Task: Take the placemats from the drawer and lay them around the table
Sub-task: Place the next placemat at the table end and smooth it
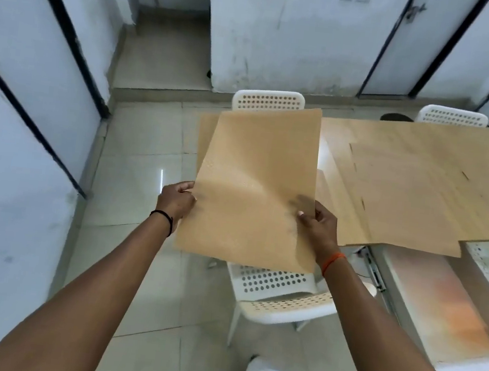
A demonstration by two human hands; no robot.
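I hold tan placemats (255,183) in the air over the left end of the table (332,177); a second sheet's edge shows behind the front one at the upper left. My left hand (176,200) pinches their left edge. My right hand (318,224) pinches the right edge, thumb on top. More tan placemats (412,198) lie flat on the table to the right. An open drawer (443,305) sticks out under the table at the lower right.
A white perforated chair (279,296) stands below my hands, near the table's front side. Two more white chairs (268,99) (452,116) stand at the far side. White walls and doors with black frames surround the tiled floor.
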